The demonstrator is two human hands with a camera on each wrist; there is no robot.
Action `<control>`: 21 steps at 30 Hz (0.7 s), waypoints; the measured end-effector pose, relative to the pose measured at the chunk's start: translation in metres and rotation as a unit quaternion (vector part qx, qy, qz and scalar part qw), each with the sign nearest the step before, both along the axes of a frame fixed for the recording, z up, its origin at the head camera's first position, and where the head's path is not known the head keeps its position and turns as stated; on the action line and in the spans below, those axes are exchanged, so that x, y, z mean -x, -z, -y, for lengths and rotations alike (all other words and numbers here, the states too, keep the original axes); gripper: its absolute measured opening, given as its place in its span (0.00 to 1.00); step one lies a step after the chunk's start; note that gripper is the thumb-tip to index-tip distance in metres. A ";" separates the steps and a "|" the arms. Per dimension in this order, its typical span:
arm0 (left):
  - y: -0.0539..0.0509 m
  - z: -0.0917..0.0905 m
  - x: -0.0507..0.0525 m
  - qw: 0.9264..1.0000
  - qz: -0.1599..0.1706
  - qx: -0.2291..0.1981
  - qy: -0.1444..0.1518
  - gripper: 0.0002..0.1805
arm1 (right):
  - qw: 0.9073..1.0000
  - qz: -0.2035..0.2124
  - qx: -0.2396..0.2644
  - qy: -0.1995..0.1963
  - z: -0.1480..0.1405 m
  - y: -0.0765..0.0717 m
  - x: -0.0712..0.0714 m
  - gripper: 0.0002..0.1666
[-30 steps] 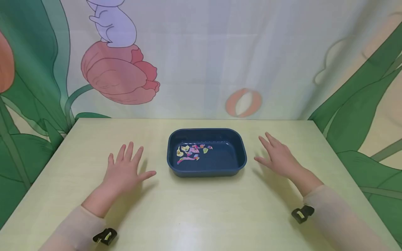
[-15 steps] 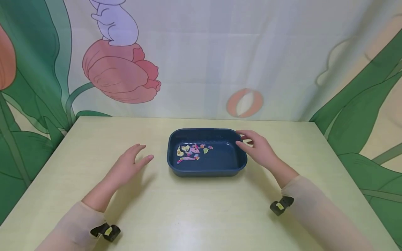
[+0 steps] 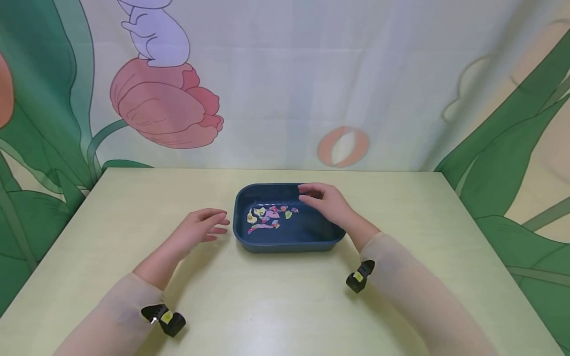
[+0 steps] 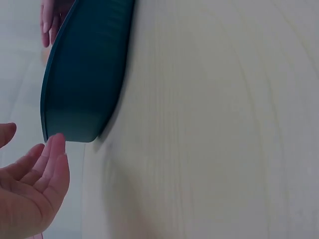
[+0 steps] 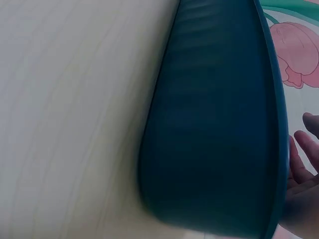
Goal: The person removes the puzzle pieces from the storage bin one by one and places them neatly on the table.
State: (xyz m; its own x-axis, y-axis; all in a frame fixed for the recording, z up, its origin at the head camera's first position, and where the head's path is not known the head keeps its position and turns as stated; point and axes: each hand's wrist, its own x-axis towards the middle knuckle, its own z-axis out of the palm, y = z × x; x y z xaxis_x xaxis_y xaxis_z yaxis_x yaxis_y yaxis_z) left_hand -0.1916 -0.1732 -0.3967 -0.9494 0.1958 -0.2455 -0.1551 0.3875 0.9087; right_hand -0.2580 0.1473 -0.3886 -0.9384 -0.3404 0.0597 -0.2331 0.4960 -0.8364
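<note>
A dark blue rectangular tray [image 3: 289,246] with rounded corners sits on the table. Several small colourful sticker-like pieces [image 3: 272,214] lie on the left half of its floor. Above the tray's right half hovers my right hand [image 3: 328,202], thumb and fingers loosely bent and apart, with nothing seen between them. My left hand [image 3: 200,228] is just left of the tray, its fingers relaxed and close to the left wall. In the left wrist view, the left fingertips [image 4: 59,142] appear beside the tray's end; whether they touch it I cannot tell.
The pale wood-look table [image 3: 267,301] extends around the tray on all sides. Behind it hangs a printed curtain [image 3: 267,89] with flowers and a rabbit figure. Each sleeve carries a black wrist device, such as the left one [image 3: 166,319].
My right hand has moved left, from beside the tray to over its right half. The left hand has shifted right toward the tray, its spread fingers now relaxed. The pieces stay put.
</note>
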 end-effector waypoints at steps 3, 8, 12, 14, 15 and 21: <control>0.003 -0.005 0.002 1.000 0.018 -0.017 -0.007 0.29 | 1.000 0.015 0.004 -0.009 0.008 0.003 0.003 0.21; 0.006 -0.013 0.004 0.998 0.040 -0.048 -0.012 0.27 | 0.999 0.040 0.013 -0.016 0.014 0.008 0.010 0.23; 0.009 -0.017 0.006 0.997 0.051 -0.061 -0.018 0.23 | 0.998 0.065 0.015 -0.002 0.014 0.017 0.017 0.22; 0.011 -0.019 0.008 0.996 0.057 -0.063 -0.020 0.21 | 0.997 0.080 0.006 0.004 0.013 0.023 0.019 0.22; 0.011 -0.019 0.009 0.996 0.061 -0.066 -0.019 0.21 | 0.996 0.087 0.001 0.008 0.013 0.025 0.020 0.22; 0.014 -0.017 0.012 0.991 0.092 -0.099 -0.011 0.20 | 0.992 0.113 -0.046 0.018 0.014 0.032 0.024 0.19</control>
